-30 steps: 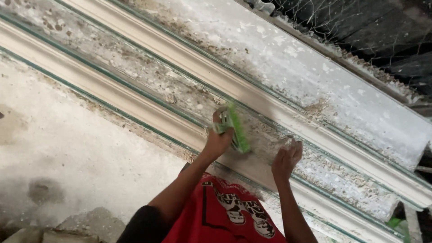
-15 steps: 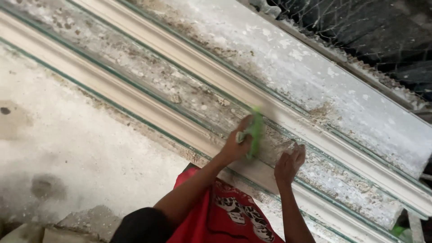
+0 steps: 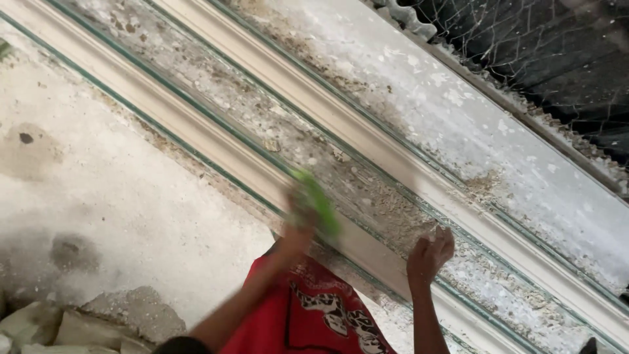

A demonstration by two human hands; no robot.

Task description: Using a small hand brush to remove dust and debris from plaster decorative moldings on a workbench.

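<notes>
A green brush (image 3: 316, 200) is gripped in the left hand (image 3: 298, 226), fingers closed round its lower end; both are blurred, so the exact hold cannot be made out. The brush is pressed against the flat band of a long moulding (image 3: 367, 190), roughly midway along the stretch that is seen, just above the lower pale rib (image 3: 216, 147). The band is crusted with brown and white flakes.

The right hand (image 3: 429, 252) is laid on the same band, near the brush but apart from it, towards the lower right end. Its fingers are loosely curled, knuckles up, and nothing is held; whether the fingertips touch the crust cannot be told.

A second pale rib (image 3: 308, 88) is seen along the band's upper edge, with a whitish, flaking slope (image 3: 458, 111) beyond it. Dark netting (image 3: 550, 59) fills the upper right corner. Below the moulding lies a rough pale wall (image 3: 118, 190), with rubble chunks (image 3: 98, 321) at the lower left corner. A red printed shirt (image 3: 314, 321) is seen between the forearms.
</notes>
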